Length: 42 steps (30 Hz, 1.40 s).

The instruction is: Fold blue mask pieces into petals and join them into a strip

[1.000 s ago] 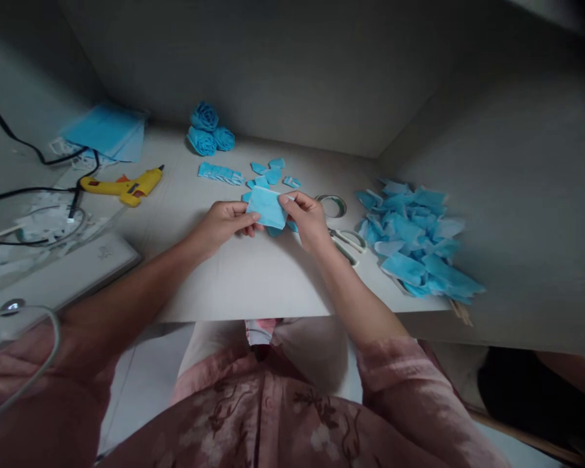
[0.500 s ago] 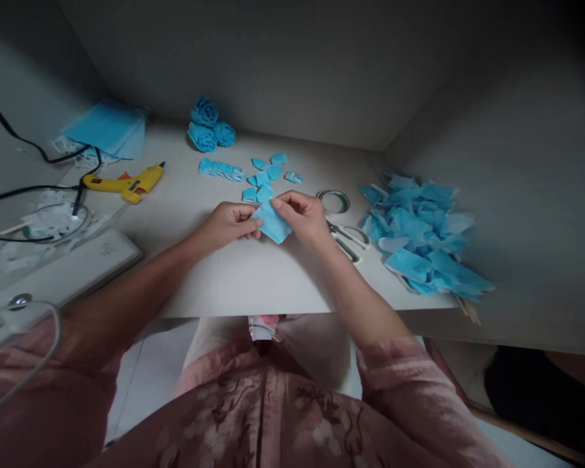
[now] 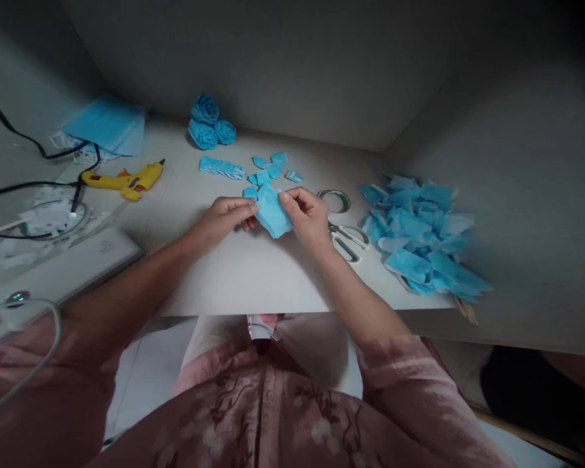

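Note:
Both my hands hold one small blue fabric piece (image 3: pixel 273 212) just above the white table (image 3: pixel 244 273). My left hand (image 3: pixel 224 220) pinches its left edge with thumb and fingers closed. My right hand (image 3: pixel 308 214) pinches its right edge, fingers curled. The piece looks folded or bent between them. Several smaller blue cut pieces (image 3: pixel 268 170) lie just beyond my hands.
Three blue fabric roses (image 3: pixel 208 123) sit at the back. A yellow glue gun (image 3: pixel 127 181) with black cables lies left, near stacked blue sheets (image 3: pixel 104 127). Scissors (image 3: pixel 347 239) and a tape roll (image 3: pixel 335 201) lie to the right, then a heap of blue pieces (image 3: pixel 422 231). A white device (image 3: pixel 68 263) sits near left.
The blue piece was held flat a second ago; both hands have turned and folded it, so it now sits narrower and tilted between the fingers. The hands stayed in about the same place.

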Motion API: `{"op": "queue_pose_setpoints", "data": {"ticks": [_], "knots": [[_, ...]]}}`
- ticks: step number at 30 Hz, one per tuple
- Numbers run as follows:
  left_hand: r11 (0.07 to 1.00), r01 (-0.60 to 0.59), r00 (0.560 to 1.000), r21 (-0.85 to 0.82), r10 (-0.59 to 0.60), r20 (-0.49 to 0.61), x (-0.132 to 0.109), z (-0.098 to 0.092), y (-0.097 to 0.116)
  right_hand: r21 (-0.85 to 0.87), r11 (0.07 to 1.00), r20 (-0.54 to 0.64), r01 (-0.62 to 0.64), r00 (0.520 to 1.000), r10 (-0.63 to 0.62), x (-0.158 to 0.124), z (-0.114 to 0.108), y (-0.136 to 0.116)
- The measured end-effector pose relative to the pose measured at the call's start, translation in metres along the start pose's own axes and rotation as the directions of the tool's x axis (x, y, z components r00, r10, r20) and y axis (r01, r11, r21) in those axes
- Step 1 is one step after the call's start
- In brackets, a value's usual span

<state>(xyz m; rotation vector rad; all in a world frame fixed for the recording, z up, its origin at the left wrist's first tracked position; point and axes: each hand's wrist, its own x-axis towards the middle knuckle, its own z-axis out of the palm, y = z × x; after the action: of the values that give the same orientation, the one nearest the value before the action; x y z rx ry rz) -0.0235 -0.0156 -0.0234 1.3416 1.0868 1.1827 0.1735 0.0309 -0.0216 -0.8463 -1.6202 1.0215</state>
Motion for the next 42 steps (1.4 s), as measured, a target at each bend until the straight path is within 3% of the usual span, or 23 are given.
{"op": "queue_pose_setpoints", "data": {"ticks": [3,10,20,26,34,40,42], "knots": [[0.999,0.013,1.0,-0.041,-0.013,0.019,0.0,0.004,-0.002,0.005,1.0,0.026,0.014,1.0,-0.014,-0.002,0.002,0.0],[0.996,0.039,0.99,0.08,-0.049,0.133,-0.004,0.008,0.004,-0.017,0.999,0.018,0.028,0.999,-0.027,-0.003,0.003,0.0],[0.996,0.08,0.996,0.042,-0.079,-0.033,-0.003,0.005,0.008,-0.014,0.999,0.025,0.029,0.999,-0.029,0.004,-0.006,0.006],[0.996,0.075,0.995,0.04,-0.072,-0.063,-0.002,0.003,0.008,0.037,0.998,0.068,-0.053,0.996,0.051,0.006,-0.005,0.005],[0.996,0.072,0.994,0.05,-0.067,-0.089,0.004,-0.002,0.004,0.072,0.994,0.037,-0.078,0.996,0.076,0.008,-0.002,0.005],[0.997,0.042,0.951,-0.061,-0.058,-0.302,0.004,-0.001,0.012,0.062,0.994,-0.04,-0.09,0.995,0.093,0.01,-0.003,0.009],[0.998,0.016,0.954,-0.063,-0.034,-0.296,0.001,0.0,0.014,0.025,0.996,-0.047,-0.081,0.996,0.082,0.009,-0.002,0.01]]}}
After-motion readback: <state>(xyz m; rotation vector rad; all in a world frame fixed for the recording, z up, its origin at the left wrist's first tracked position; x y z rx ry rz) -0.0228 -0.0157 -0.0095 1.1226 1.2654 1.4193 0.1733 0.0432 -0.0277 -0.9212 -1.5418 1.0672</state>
